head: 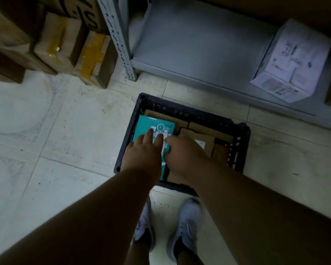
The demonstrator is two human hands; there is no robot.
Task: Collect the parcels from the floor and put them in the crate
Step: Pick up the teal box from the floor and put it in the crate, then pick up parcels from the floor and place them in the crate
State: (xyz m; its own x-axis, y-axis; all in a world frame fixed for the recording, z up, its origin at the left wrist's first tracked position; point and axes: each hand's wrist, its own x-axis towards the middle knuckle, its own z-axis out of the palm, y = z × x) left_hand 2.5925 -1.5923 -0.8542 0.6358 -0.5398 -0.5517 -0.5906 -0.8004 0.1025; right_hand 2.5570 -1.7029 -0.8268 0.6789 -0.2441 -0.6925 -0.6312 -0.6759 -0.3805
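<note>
The crate (189,111) is dark, matt, perforated plastic. Inside the crate, the teal parcel (155,125) looks smooth and printed; beside it lie matt brown cardboard boxes (199,135). Behind the crate, the shelf (199,44) is grey painted metal.

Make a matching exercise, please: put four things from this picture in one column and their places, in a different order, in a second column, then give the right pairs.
Things:
1. teal parcel
2. white printed box
3. black crate
4. taped brown boxes

Places:
A. on the tiled floor, in front of the shoes
B. on the grey metal shelf
C. inside the crate, under both hands
D. on the floor, left of the shelf post

Pairs: 1-C, 2-B, 3-A, 4-D
</note>
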